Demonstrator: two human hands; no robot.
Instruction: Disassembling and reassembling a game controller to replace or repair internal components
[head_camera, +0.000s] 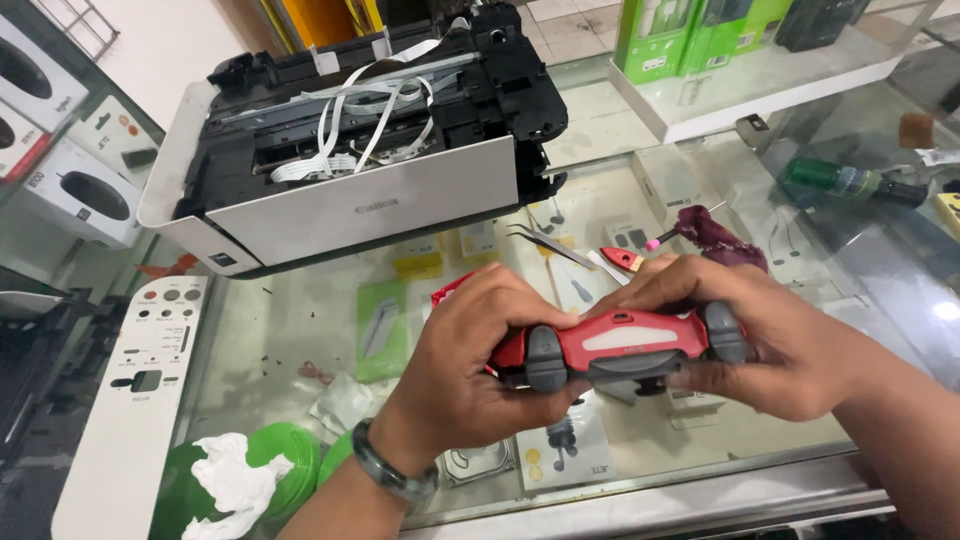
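Red game controller (620, 345): face and both grips lay hidden under the fingers of the left hand (470, 370) and right hand (740, 335); only the trigger edge showed between them.
Right forearm: cut off by the lower right corner.
Tweezers (548, 244), beyond the fingertips: tips too fine to make out.
Green bottle (835, 180), far right of the fingers: blurred by glass reflection.
White panel (130, 400), left of the fingers: lower end cut off by the bottom edge.

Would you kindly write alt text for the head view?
Left hand and right hand grip a red game controller above a glass counter. An opened printer, tweezers and a white panel lie behind.
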